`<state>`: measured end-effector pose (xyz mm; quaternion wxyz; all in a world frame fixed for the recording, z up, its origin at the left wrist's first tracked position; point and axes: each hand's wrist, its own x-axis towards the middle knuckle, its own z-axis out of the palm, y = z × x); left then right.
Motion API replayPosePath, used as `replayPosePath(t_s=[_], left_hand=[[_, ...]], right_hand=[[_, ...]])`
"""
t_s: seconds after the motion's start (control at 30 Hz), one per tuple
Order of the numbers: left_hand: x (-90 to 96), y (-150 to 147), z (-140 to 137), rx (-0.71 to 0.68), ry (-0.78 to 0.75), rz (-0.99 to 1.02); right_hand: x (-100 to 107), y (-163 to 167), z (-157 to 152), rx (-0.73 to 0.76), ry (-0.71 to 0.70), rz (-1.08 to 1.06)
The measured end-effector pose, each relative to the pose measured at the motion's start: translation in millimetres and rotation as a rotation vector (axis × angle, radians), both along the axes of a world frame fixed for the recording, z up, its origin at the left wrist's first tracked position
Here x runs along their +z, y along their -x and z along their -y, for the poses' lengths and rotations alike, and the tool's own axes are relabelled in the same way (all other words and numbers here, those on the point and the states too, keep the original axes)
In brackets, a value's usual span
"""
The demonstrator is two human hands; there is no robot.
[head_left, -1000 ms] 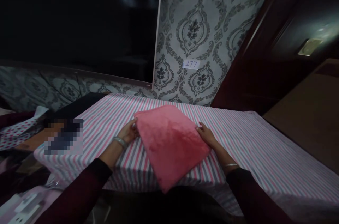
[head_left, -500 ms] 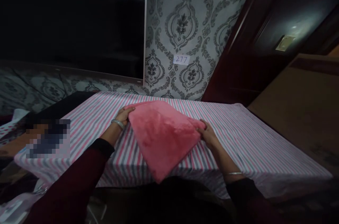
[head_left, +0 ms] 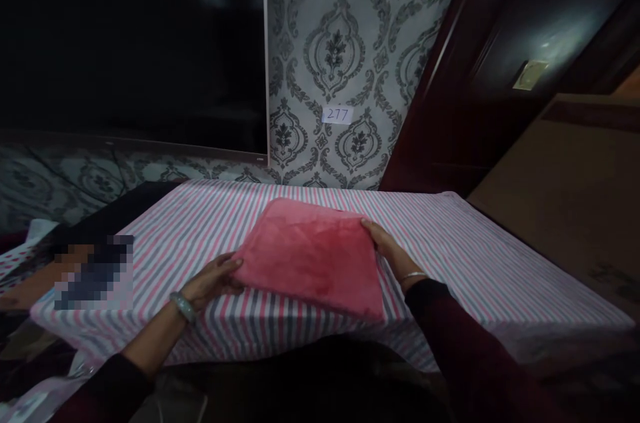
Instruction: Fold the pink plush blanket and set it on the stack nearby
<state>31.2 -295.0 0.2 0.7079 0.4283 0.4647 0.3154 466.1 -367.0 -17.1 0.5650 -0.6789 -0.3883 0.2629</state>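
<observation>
Folded pink cloth, flat on striped table cover, long axis left-right: left hand pinches its near-left corner, right hand grips its far-right corner, both equally near.

Dim room — damask wallpaper bearing a "277" label, dark screen at left, dark wooden door at right, striped tablecloth over the table.
</observation>
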Motion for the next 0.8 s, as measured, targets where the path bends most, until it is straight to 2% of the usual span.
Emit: replayPosePath(t_s=[0.07,0.17,0.27,0.37,0.53,0.6,0.7,0.8], left_hand=[[-5.4,-0.8,-7.8,0.020,-0.033,-0.022],[-0.6,-12.2,-24.5,0.077,-0.090,-0.069],[8.5,-30.7,-35.9,0.046,-0.138,-0.126],[21.2,-46.1,-34.1,-0.012,-0.218,-0.123],[41.3,-44.1,-18.1,0.030,-0.455,-0.005],[37.9,-34.9,-18.4,0.050,-0.438,-0.043],[21.3,-23.9,-29.5,0.093,-0.425,-0.243],[13.5,-35.3,-46.1,0.124,-0.656,-0.346]], right_hand=[[-18.8,9.1,12.1,0.060,0.005,-0.147],[-26.2,15.7,24.5,0.107,-0.007,-0.243],[-20.4,21.2,26.1,0.094,-0.022,-0.204],[-8.6,25.2,18.3,0.037,-0.049,-0.190],[17.1,15.8,0.0,-0.001,-0.057,-0.080],[22.8,11.7,-6.1,-0.040,0.009,-0.004],[25.9,15.7,-15.1,-0.129,0.163,0.105],[31.7,35.5,-26.9,-0.103,0.156,0.350]])
